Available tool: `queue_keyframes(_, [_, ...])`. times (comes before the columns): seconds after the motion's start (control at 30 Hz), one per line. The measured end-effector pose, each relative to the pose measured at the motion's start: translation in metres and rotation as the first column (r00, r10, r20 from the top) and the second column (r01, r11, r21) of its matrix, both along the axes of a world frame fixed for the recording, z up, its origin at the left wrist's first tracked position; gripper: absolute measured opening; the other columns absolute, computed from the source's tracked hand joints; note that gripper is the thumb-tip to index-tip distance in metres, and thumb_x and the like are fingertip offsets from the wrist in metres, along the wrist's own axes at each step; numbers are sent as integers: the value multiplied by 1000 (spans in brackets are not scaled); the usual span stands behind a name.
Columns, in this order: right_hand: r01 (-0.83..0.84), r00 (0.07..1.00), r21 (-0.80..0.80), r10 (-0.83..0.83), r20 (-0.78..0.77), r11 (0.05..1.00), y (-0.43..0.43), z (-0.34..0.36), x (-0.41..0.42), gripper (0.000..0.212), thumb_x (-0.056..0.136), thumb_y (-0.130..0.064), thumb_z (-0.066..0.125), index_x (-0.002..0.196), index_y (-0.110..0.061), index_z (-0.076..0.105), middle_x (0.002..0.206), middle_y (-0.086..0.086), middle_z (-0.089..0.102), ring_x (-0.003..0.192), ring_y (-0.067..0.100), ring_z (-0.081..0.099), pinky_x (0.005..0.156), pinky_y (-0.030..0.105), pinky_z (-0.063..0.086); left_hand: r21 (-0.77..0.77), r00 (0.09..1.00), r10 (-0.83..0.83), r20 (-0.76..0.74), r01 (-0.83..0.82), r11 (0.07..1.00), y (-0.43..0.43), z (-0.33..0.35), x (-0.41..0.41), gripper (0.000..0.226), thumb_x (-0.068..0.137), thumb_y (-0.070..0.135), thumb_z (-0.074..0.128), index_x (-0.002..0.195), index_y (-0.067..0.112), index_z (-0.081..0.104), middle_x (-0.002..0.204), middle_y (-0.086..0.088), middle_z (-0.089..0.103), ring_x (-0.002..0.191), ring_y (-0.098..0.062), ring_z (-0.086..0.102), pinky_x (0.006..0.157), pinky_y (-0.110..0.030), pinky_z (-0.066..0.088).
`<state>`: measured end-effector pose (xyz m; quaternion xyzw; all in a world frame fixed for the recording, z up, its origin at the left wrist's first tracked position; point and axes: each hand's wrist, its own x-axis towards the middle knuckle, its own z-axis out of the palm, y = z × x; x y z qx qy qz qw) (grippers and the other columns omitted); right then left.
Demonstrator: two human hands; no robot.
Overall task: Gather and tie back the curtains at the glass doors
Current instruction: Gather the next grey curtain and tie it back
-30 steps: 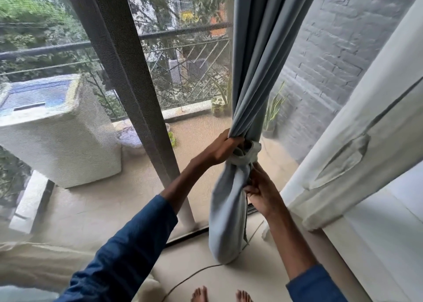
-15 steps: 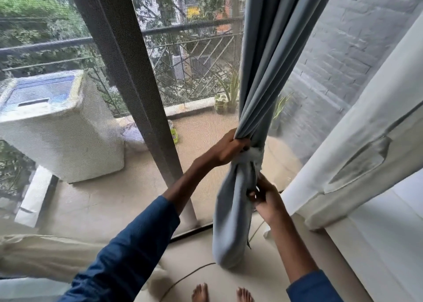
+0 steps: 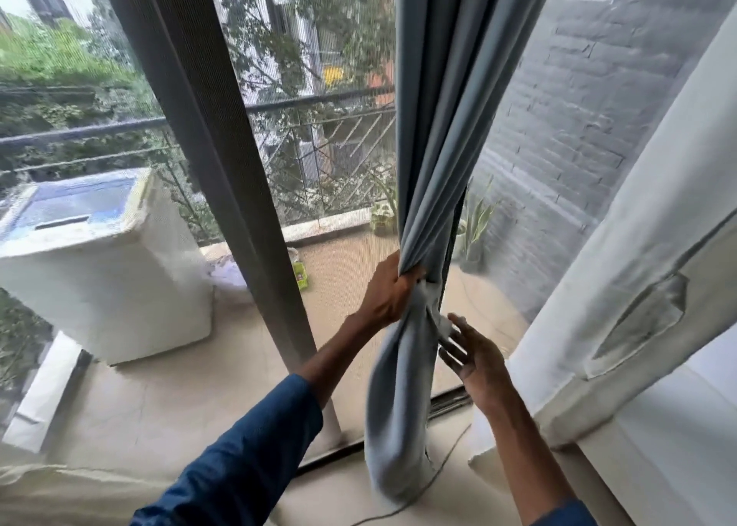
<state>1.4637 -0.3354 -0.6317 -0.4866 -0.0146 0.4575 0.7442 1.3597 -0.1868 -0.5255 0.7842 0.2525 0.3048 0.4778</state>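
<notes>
Standing at the left of the frame, beyond the glass, is a white washing machine point(image 3: 99, 262). At the centre the left hand point(image 3: 389, 292) grips the gathered blue-grey curtain point(image 3: 434, 127) at its cinched waist, fingers curled round the folds. The cloth rises to the top edge and bags down below the fist. Just right of that bundle the right hand point(image 3: 474, 356) is open, fingers spread, holding nothing; whether its fingertips touch the cloth cannot be told. A white curtain point(image 3: 638, 286) fills the right side.
</notes>
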Motion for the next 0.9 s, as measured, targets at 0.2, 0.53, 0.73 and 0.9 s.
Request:
queue_keyframes(0.2, [-22,998,49,19,57,999,26,24,17,22,101,-7,49,112,-6,67,87,3,77,75,20,74,67,31,60,170,993,-16,-119,36,985,6,-5,11,47,86,62,60,110,21,62,96,2,69,84,-14,67,72,-37,58])
queue_keyframes(0.53, [-162,972,104,141,190,981,33,37,48,112,7,-41,102,105,-9,59,80,7,76,70,14,73,67,20,60,487,908,198,-369,7,873,-1,-20,6,77,66,83,65,103,18,48,93,5,57,81,-15,56,66,-35,52])
queue_keyframes(0.73, [-237,964,154,212,162,959,32,38,54,27,62,-21,91,74,-13,68,87,15,61,75,15,70,71,20,59,491,763,404,-504,-132,861,-17,-10,21,98,55,99,48,110,18,56,101,-1,67,87,-24,65,69,-36,54])
queue_keyframes(0.9, [-228,930,72,195,310,971,22,45,62,93,25,-47,101,103,-10,66,94,18,66,86,25,63,75,25,52,526,506,441,-742,32,850,-38,4,20,68,87,76,43,126,23,60,109,-9,68,96,-29,67,72,-34,45])
